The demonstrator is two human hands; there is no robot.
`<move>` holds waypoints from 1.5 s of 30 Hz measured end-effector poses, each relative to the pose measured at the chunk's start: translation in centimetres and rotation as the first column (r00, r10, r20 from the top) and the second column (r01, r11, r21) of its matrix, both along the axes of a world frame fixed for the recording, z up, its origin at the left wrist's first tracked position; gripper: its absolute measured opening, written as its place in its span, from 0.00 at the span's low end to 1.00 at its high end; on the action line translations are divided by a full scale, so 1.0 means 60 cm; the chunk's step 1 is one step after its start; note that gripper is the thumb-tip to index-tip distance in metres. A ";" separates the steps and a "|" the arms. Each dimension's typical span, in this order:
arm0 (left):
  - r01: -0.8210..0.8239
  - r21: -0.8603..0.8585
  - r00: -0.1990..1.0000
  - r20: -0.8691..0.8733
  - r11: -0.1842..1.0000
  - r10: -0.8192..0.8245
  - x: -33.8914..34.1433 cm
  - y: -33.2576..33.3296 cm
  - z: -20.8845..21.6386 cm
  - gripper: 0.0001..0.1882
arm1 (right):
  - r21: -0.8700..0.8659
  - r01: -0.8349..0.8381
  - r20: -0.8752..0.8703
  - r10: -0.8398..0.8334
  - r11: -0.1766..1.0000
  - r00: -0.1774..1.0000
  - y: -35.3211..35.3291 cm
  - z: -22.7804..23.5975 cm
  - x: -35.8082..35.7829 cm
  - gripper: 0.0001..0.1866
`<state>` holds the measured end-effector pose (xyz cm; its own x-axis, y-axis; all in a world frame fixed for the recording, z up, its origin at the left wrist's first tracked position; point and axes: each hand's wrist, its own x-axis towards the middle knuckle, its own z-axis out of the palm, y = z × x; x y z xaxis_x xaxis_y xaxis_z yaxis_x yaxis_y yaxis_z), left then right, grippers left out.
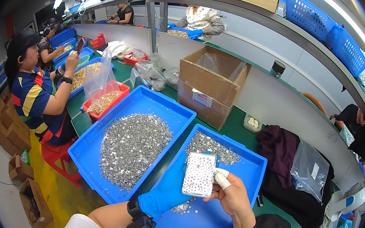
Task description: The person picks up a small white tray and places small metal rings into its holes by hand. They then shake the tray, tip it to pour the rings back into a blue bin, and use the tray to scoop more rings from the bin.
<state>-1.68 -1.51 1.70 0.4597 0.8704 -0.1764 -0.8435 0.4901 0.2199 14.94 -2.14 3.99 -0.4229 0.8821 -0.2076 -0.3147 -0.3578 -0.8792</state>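
A small rectangular white-looking plate (199, 174), dotted with tiny metal pieces, is held over the right-hand blue tray (211, 224). My left hand (163, 192), in a blue glove, is closed around its left side and underside. My right hand (232, 192) pinches the plate's right edge, with white coverings on the fingertips. Small silver ring-like metal parts (214, 148) lie in the far end of this tray, and a few more (183, 207) lie below the plate. Left of it, another blue tray (165, 105) holds a large heap of similar silver parts (132, 144).
A cardboard box (204, 96) stands behind the trays. Dark clothing (276, 155) and a clear plastic bag (310, 172) lie at right. A red tray (125, 89) of gold-coloured parts sits at left, near a seated co-worker (38, 85). A metal shelf (246, 11) runs overhead.
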 end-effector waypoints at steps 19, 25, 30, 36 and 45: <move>0.022 -0.086 0.997 0.073 0.996 -0.016 0.007 -0.006 0.023 0.25 | 0.852 -0.246 0.521 -0.706 0.461 0.480 0.024 -0.014 0.019 0.14; 0.063 -0.090 0.997 0.055 0.994 -0.058 0.004 -0.014 0.028 0.27 | 0.729 -0.098 0.597 -0.558 0.678 0.577 0.022 -0.030 0.011 0.15; 0.107 -0.088 0.992 0.073 0.990 -0.101 0.005 -0.013 0.038 0.28 | 0.746 0.052 0.436 -0.545 0.664 0.716 0.021 -0.022 0.009 0.17; 0.127 -0.096 0.985 0.126 0.987 -0.115 0.002 -0.015 0.036 0.27 | 0.799 0.015 0.391 -0.538 0.601 0.747 0.023 -0.019 0.011 0.19; 0.140 -0.101 0.971 0.211 0.985 -0.117 -0.002 -0.017 0.024 0.27 | 0.827 -0.006 0.390 -0.567 0.562 0.725 0.021 -0.020 0.010 0.21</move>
<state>-1.79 -2.51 3.13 0.6030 0.7810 -0.1625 -0.7929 0.6093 -0.0136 15.52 -0.86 2.80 -0.1689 0.8604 0.4809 0.3790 0.5071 -0.7741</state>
